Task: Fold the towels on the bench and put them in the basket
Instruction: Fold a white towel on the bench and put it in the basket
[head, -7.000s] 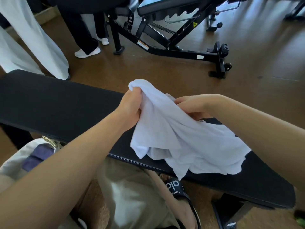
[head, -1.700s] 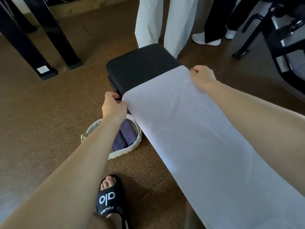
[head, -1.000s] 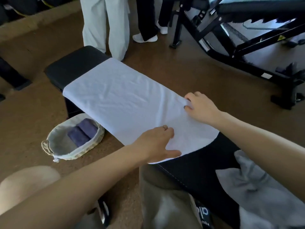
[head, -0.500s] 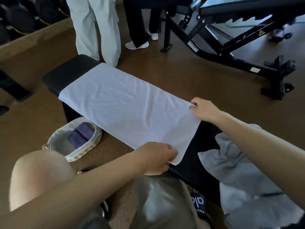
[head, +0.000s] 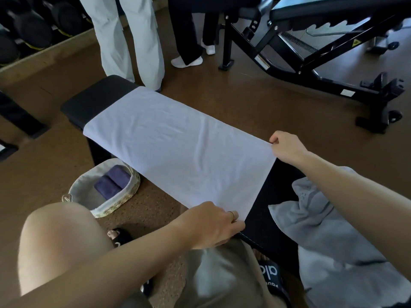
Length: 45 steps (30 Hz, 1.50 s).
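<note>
We are pinching the two near corners of a white towel [head: 178, 150], one corner in each hand. Our left hand [head: 213, 225], at about six o'clock in the view, has its fingers curled over the near corner by the front edge of the bench [head: 93, 101]. Our right hand [head: 287, 147], at about three o'clock, nips the other near corner between thumb and fingers at the bench's far edge.

The towel lies spread flat along the black padded bench, running away from our grip toward ten o'clock, with only faint wrinkles. Its far end stops short of the bench's end, leaving bare padding there.

We judge that spreading is done and the first fold is about to begin. The next move seems to call for lifting both corners together and carrying them toward ten o'clock, to lay them on the far corners with the edges matched.

A crumpled grey towel [head: 333, 236] waits on the bench at four o'clock, just beside our right forearm and apart from the white one.

The basket [head: 124, 196] sits on the floor at eight o'clock, below the bench's front edge, well within reach of our left hand. Folded dark purple towels [head: 112, 180] already lie inside it.
</note>
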Motion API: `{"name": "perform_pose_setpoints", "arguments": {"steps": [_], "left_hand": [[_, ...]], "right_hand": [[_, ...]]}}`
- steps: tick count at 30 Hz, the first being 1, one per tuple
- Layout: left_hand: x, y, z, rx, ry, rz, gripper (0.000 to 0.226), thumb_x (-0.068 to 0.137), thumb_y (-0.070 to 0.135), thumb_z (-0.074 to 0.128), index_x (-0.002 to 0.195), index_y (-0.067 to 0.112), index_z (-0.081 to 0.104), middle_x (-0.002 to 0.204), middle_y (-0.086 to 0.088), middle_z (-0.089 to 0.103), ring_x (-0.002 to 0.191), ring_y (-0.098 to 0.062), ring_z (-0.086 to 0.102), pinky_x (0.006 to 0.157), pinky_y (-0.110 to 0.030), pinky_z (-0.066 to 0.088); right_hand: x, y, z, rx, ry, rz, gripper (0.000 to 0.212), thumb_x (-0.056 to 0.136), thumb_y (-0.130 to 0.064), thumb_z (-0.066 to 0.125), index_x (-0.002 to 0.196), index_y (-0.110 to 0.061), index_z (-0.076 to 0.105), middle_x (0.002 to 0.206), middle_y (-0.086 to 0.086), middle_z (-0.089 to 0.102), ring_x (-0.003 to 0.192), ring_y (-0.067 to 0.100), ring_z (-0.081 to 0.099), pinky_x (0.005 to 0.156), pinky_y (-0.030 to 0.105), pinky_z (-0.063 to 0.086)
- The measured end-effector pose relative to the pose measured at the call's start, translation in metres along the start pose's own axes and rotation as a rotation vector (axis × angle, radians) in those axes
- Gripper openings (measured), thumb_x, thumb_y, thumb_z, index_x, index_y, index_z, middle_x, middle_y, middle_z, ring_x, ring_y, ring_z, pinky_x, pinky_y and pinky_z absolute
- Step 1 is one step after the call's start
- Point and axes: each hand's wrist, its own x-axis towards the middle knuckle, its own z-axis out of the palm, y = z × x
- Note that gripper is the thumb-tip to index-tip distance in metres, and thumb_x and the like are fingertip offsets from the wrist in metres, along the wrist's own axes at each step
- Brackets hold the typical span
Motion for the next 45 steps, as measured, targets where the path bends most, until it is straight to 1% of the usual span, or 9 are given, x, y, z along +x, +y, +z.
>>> {"name": "perform_pose_setpoints", "arguments": {"steps": [6,13,17,21,23,26,33,39,45], "left_hand": [[0.003,0.007,0.001,0.101,-0.019,0.02,0.024,0.088,0.017,0.066,0.094,0.013,0.043,0.068,-0.001,0.045,0.038,-0.019,0.033,0.042,-0.026,0.01],[0.006,0.005,0.003,0.037,-0.013,0.101,0.024,0.104,0.032,0.046,0.094,0.013,0.058,0.073,0.0,0.055,0.045,-0.021,0.05,0.042,-0.026,0.029],[0.008,0.0,0.0,0.021,0.047,0.159,0.019,0.097,0.013,0.062,0.105,0.012,0.045,0.075,-0.002,0.05,0.049,-0.024,0.049,0.043,-0.03,0.041],[0.017,-0.029,-0.011,-0.014,0.14,-0.07,0.045,0.097,0.042,0.06,0.127,0.016,0.039,0.117,-0.012,0.058,0.093,-0.03,0.06,0.078,-0.039,0.048],[0.018,-0.039,-0.006,0.032,-0.073,-0.203,0.077,0.099,0.066,0.038,0.157,0.021,0.015,0.161,-0.017,0.026,0.143,-0.035,0.031,0.118,-0.045,0.025],[0.019,-0.038,0.008,-0.033,-0.23,-0.215,0.092,0.095,0.078,0.025,0.16,0.028,-0.015,0.169,-0.008,-0.018,0.156,-0.029,-0.013,0.126,-0.048,-0.008],[0.007,-0.058,0.015,-0.206,-0.188,-0.168,0.094,0.088,0.085,0.018,0.161,0.034,-0.009,0.171,0.0,-0.01,0.156,-0.021,-0.011,0.127,-0.044,-0.006],[-0.026,-0.159,0.01,-0.251,-0.007,-0.833,0.077,0.098,0.07,0.013,0.163,0.031,0.0,0.171,0.002,-0.006,0.157,-0.019,-0.006,0.127,-0.043,-0.005],[-0.037,-0.196,0.035,-0.363,-0.145,-0.93,0.081,0.093,0.079,0.02,0.16,0.042,-0.008,0.168,0.007,-0.021,0.155,-0.017,-0.021,0.125,-0.048,-0.011]], "right_hand": [[-0.003,0.006,0.001,0.005,0.045,-0.034,0.019,0.102,-0.016,0.054,0.118,-0.011,0.061,0.11,0.009,0.065,0.094,0.026,0.059,0.079,0.034,0.045],[-0.005,0.005,0.001,-0.076,-0.024,0.046,0.03,0.103,-0.02,0.048,0.131,-0.011,0.057,0.124,0.013,0.062,0.1,0.026,0.057,0.083,0.036,0.047],[-0.013,-0.016,0.006,-0.358,0.109,-0.125,0.042,0.099,-0.012,0.048,0.141,-0.014,0.045,0.133,0.017,0.054,0.118,0.038,0.054,0.094,0.049,0.048],[-0.023,-0.055,0.033,-0.259,0.144,-0.41,0.048,0.107,-0.027,0.038,0.154,-0.016,0.035,0.15,0.012,0.047,0.137,0.032,0.044,0.11,0.047,0.04],[-0.026,-0.068,0.051,-0.27,0.107,-0.43,0.054,0.109,-0.037,0.03,0.159,-0.018,0.028,0.16,0.012,0.037,0.148,0.032,0.032,0.12,0.049,0.028],[-0.03,-0.064,0.068,-0.322,0.114,-0.303,0.058,0.108,-0.045,0.021,0.16,-0.019,0.022,0.164,0.015,0.028,0.152,0.035,0.023,0.123,0.052,0.02],[-0.034,-0.054,0.067,-0.353,0.147,-0.127,0.062,0.107,-0.048,0.016,0.162,-0.018,0.018,0.164,0.021,0.026,0.152,0.039,0.021,0.124,0.053,0.014],[-0.019,-0.134,0.092,-0.255,0.221,-0.373,0.063,0.102,-0.043,0.024,0.156,-0.012,0.038,0.157,0.019,0.04,0.145,0.038,0.037,0.119,0.055,0.026],[-0.004,-0.117,0.107,-0.334,0.157,-0.233,0.059,0.107,-0.046,0.022,0.161,-0.022,0.024,0.167,0.008,0.022,0.152,0.031,0.018,0.124,0.049,0.012]]}}
